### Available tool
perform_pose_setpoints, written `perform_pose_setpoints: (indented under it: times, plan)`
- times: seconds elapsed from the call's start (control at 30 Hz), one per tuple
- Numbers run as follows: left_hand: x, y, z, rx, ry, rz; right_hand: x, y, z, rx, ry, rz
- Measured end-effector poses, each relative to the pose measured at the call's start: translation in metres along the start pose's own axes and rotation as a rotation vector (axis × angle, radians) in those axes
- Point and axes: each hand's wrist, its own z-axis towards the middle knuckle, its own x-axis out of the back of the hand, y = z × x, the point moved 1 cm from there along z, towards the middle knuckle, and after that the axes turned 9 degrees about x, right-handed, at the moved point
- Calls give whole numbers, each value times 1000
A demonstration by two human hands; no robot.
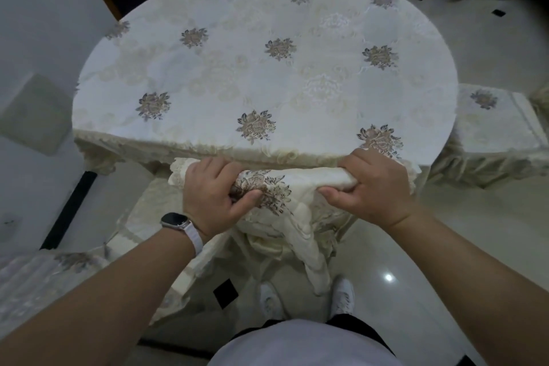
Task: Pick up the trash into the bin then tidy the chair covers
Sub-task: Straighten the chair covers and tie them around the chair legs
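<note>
Table point(267, 74) is blocking mid frame, chair cover point(300, 196) bunching below its near edge; covered chair point(493, 128) is crowding right edge (wall point(35, 24) closing upper left). Floor point(398, 300) is lying open lower right.

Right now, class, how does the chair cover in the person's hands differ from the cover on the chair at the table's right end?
The held chair cover is bunched and creased; the right chair's cover lies smooth. The left hand and right hand grip the held one; nothing touches the other. Both are cream with a brown flower.
</note>
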Motion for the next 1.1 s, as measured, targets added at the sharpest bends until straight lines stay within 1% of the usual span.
perform_pose_setpoints:
  times: [0.17,0.57,0.9,1.1]
  plan:
    - [-2,6,-9,11,1,1,2,0,-8,3,-10,5]
    - [-20,39,-5,14,28,1,12,38,-18,-23,-47,17]
    - [-34,51,4,33,45,24,10,65,-17,21,-52,45]
    - [-40,38,3,-31,35,29,4,55,-28,-28,-40,19]
